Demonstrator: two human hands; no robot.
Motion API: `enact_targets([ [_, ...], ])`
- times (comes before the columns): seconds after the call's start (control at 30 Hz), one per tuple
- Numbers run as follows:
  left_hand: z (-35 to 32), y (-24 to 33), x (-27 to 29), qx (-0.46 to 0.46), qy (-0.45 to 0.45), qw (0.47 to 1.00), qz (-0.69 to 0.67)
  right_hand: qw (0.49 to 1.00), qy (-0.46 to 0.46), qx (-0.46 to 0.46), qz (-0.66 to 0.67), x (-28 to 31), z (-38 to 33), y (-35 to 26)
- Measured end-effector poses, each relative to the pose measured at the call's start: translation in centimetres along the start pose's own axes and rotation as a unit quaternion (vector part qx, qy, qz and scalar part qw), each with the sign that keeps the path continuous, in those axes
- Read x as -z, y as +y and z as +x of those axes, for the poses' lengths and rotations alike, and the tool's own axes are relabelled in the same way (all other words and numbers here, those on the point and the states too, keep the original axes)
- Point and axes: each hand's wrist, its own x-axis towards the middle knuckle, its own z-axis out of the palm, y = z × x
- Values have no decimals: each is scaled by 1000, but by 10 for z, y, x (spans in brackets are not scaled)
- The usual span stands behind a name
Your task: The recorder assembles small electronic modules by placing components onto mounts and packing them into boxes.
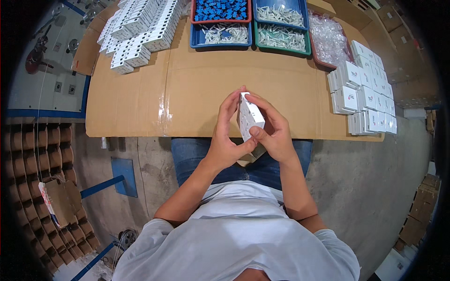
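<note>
Between my two hands, over the front edge of the cardboard-covered table (206,93), a small white box (250,117) is held tilted. My left hand (226,133) grips its left side, with the thumb low and the fingers reaching up to the far end. On the other side my right hand (275,133) wraps round the box, its thumb pressed on the near corner. Dark print shows on the box's faces. What is inside the box cannot be seen.
Stacked white boxes (136,30) stand back left; more white boxes (370,93) are piled at right. Along the back are a red tray (220,21) of blue parts, a blue tray (220,45) and green tray (283,50) of white pieces, and clear plastic bags (330,40).
</note>
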Motion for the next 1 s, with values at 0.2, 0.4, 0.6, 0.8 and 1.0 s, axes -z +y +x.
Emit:
enact_targets([
  [0.2,2,21,-4,260,89,916,-291,962,-2,89,-260,6,1,-3],
  [0.4,7,33,-14,395,-2,863,-315,952,-7,120,-281,0,0,6],
  [0.6,3,34,-30,391,85,849,-345,939,-1,142,-312,-2,-2,11],
  [0.8,0,31,-38,388,110,869,-287,931,5,182,-318,0,-3,20],
  [1.0,-2,32,-40,381,123,877,-265,931,9,197,-306,-4,-2,22],
])
